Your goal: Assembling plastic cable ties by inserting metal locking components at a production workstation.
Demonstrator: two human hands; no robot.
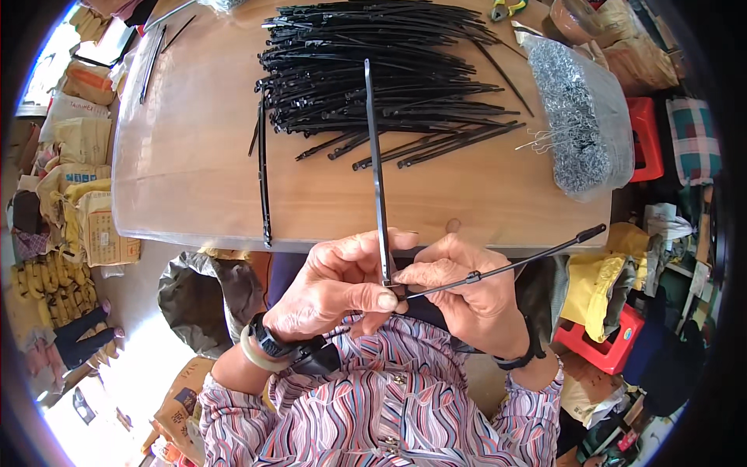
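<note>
Just in front of the table's near edge, my left hand [315,300] pinches the near end of a long, narrow black bar [376,156], which points away over the tabletop. Closed close beside it, my right hand [478,292] grips a thinner black rod [537,254] that slants up to the right and has a small collar partway along. The ends of bar and rod meet between my fingertips; the exact joint is hidden there. Beyond my hands lies a big heap of similar black bars [366,70]. One separate bar [263,171] lies left of the heap.
A clear plastic bag of small bent wire pieces [572,117] sits at the table's right, with yellow-handled pliers [510,8] behind it. Red stools [611,350] stand at the right. A dark open sack [206,303] and stacked cartons [105,229] are on the left.
</note>
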